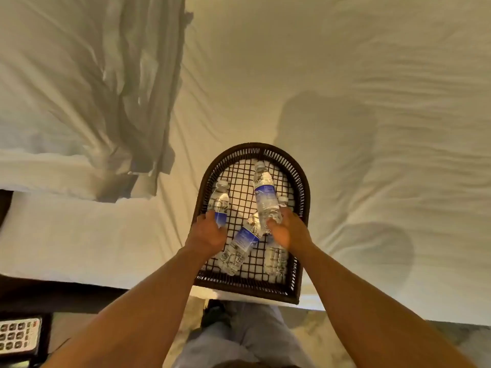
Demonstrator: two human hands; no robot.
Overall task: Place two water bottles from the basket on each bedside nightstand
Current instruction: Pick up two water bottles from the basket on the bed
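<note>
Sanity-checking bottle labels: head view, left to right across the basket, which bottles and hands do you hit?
Left hand on the left bottle → bottle lying diagonally in the middle → raised bottle in the right hand. All within the dark wicker basket. A fourth bottle under the right hand is left out.

White-sheeted bed (345, 75), rumpled duvet (79, 88), phone keypad (18, 334), warm light
</note>
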